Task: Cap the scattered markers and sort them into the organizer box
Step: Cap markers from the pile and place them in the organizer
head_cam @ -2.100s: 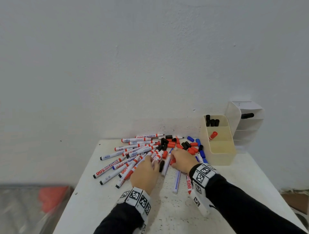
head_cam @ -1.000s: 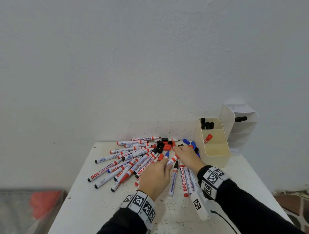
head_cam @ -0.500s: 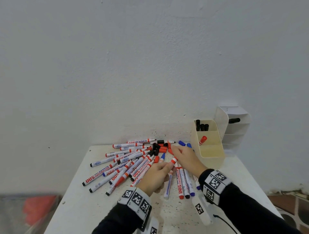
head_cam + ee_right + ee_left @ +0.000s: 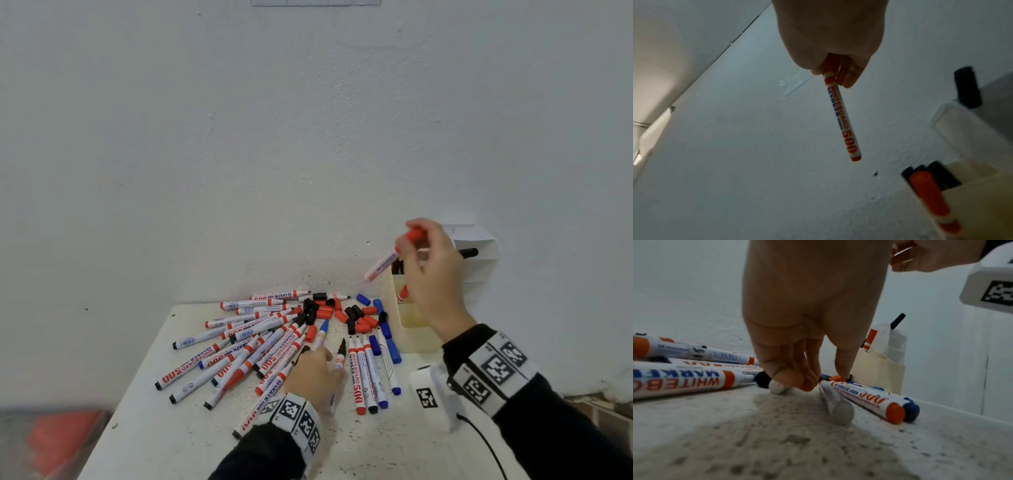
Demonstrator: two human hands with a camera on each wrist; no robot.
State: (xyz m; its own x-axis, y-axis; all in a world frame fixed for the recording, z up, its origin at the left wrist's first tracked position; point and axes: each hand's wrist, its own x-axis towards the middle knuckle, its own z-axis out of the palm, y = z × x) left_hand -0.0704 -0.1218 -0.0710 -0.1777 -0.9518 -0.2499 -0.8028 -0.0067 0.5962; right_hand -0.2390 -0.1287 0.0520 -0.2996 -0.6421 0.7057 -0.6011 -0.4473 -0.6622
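My right hand [image 4: 412, 240] is raised over the cream organizer box [image 4: 411, 329] and pinches a capped red marker [image 4: 383, 263] by its cap end, with the barrel hanging down to the left. The wrist view shows the same red marker [image 4: 840, 116] below the right hand [image 4: 835, 71], beside the box [image 4: 982, 186]. My left hand [image 4: 329, 359] is down on the table among uncapped markers [image 4: 257, 342]. Seen from the wrist, the left hand [image 4: 807, 381] has thumb and fingertips closed on a white marker barrel [image 4: 777, 386], and its index finger touches an orange collar [image 4: 836, 378].
Loose red, black and blue caps [image 4: 342, 315] lie between the markers and the box. The box holds one red capped marker [image 4: 931, 203] and black-capped ones [image 4: 937, 175]. A white tiered holder [image 4: 479, 267] behind it holds a black marker. The wall runs along the white table [image 4: 342, 452] at the back.
My right hand has lifted from the pile with the capped red marker, up over the box. The left hand let that marker go and dropped back onto the markers on the table.
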